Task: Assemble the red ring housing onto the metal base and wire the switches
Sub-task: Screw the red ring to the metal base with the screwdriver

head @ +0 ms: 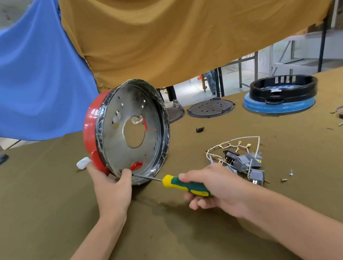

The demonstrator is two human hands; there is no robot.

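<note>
Covering the bench (43, 208) is an olive cloth. Tilted on edge at its middle stands the metal base (130, 129), with the red ring (90, 129) around its left rim. At the base's near edge, the left hand (109, 185) grips it. Right of that, the right hand (212, 187) holds a screwdriver (184, 184), tip at the base's lower rim. Wired switches (242, 161) lie just right, near two screws (287, 176).

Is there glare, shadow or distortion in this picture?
Head view: glare on the metal base; soft shadows under the right hand and screwdriver on the table; wide-angle lens bends the edges; centre is sharp.
</note>
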